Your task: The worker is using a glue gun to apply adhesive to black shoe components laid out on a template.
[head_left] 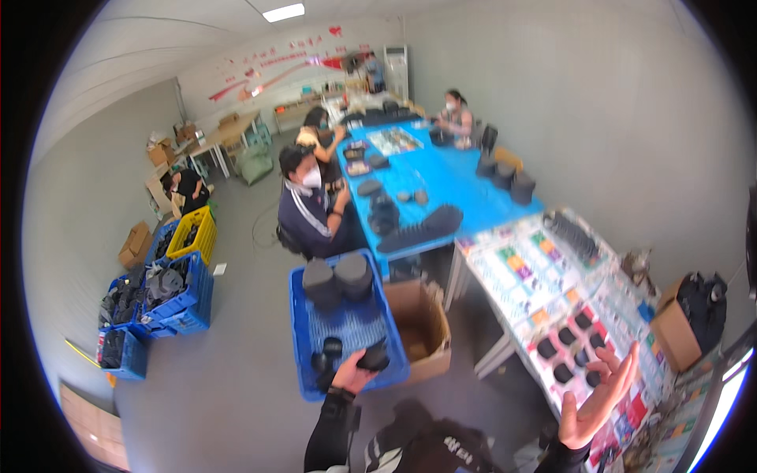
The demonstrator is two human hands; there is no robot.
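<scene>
Over the near end of a blue plastic crate (303, 378), my left hand (352, 375) is closed on a dark rounded piece (374, 356), its exact kind unclear. Beside it in the crate lie more small dark pieces (331, 347). Tall stacks of dark rounded pieces (325, 285) stand at the crate's far end. My right hand (601, 398) is raised above the right-hand table, palm up and fingers spread, with nothing in it. Several dark half-round pieces (563, 373) lie in rows on a pink sheet on that table, just left of this hand.
An open cardboard box (430, 359) stands against the crate's right side. Ahead, a blue-covered table (449, 183) carries dark stacks, with masked people seated around it. Loaded blue crates (189, 319) and a yellow crate (203, 229) stand on the left floor.
</scene>
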